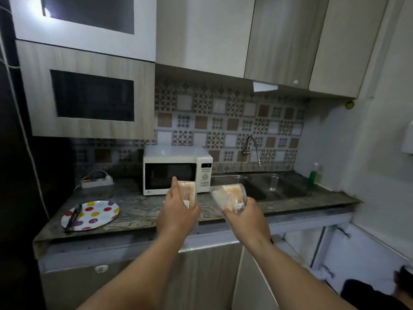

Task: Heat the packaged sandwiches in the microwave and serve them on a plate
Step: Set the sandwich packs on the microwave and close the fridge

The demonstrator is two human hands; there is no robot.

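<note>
My left hand [176, 211] grips one packaged sandwich [188, 191], held upright in clear wrap in front of the microwave. My right hand [243, 217] grips a second packaged sandwich [228, 195], a wedge with a barcode label, above the counter's front edge near the sink. The white microwave [177, 170] stands on the counter at the back with its door closed. A white plate with coloured dots [98, 212] lies on the counter to the left, and black tongs [73, 218] rest across its left side.
A double steel sink [263, 186] with a tap [252, 148] lies right of the microwave. A green bottle [314, 175] stands at the far right. A white power strip [97, 181] sits back left. Wall cabinets hang overhead; a lower cabinet door [252, 280] stands open at right.
</note>
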